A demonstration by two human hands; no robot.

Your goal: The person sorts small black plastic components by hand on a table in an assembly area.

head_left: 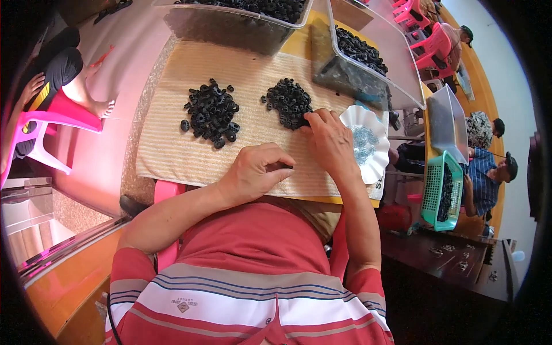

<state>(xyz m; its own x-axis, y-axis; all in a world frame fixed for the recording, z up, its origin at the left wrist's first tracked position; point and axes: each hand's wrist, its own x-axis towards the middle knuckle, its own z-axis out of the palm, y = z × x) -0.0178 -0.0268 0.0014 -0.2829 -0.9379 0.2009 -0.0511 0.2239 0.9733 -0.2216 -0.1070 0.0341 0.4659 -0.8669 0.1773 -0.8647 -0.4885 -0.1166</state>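
Note:
Two heaps of small black ring-like parts lie on a striped beige towel: a left heap (210, 112) and a right heap (287, 102). My left hand (256, 171) is closed in front of them, thumb and forefinger pinching a small dark part, mostly hidden by the fingers. Reaching to the near right edge of the right heap, my right hand (330, 141) has its fingers together on a black part there. Beside that hand sits a white dish with a wavy rim (379, 167), holding many tiny clear bluish pieces (363, 142).
Two clear plastic bins, a left bin (230, 30) and a right bin (339, 73), hold more black parts behind the heaps. A green basket (431, 192) and another clear bin (447, 123) stand farther right. Several people sit nearby, one at left on a pink chair (69, 112).

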